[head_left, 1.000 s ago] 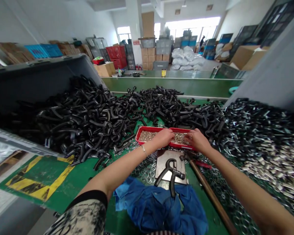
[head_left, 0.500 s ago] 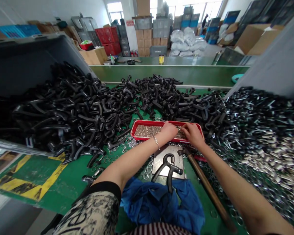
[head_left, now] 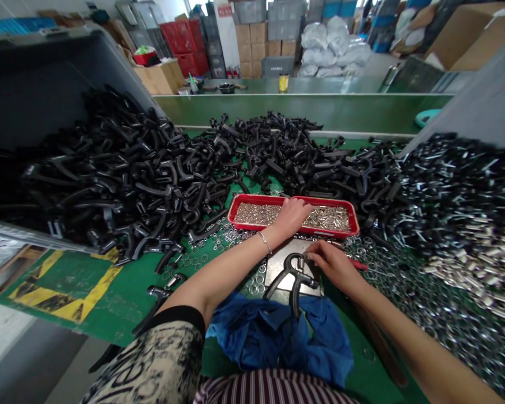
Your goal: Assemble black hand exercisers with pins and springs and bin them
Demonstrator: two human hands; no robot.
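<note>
My left hand [head_left: 293,217] reaches into a long red tray [head_left: 235,227], its fingers curled over small metal pins [head_left: 330,217]; the fingertips are hidden. My right hand [head_left: 334,264] is in a pinch beside the looped top of a black, two-legged handle piece [head_left: 295,285]. Whatever sits between those fingertips is too small to make out. The handle piece lies on a flat metal plate [head_left: 284,259], its legs toward me and partly over a blue cloth [head_left: 273,339]. A hammer's wooden handle [head_left: 381,345] shows below my right forearm; its head is hidden.
Black handle pieces [head_left: 151,174] are heaped at left and across the back, spilling from a grey bin [head_left: 122,73]. Metal rings [head_left: 256,280] lie scattered around the plate. Silvery cylinders [head_left: 475,252] and dark parts are piled at right. A green ledge [head_left: 311,112] runs behind.
My right hand has left the tray and come down toward me, beside the handle piece. My left hand stays in the tray. The view has tipped downward slightly.
</note>
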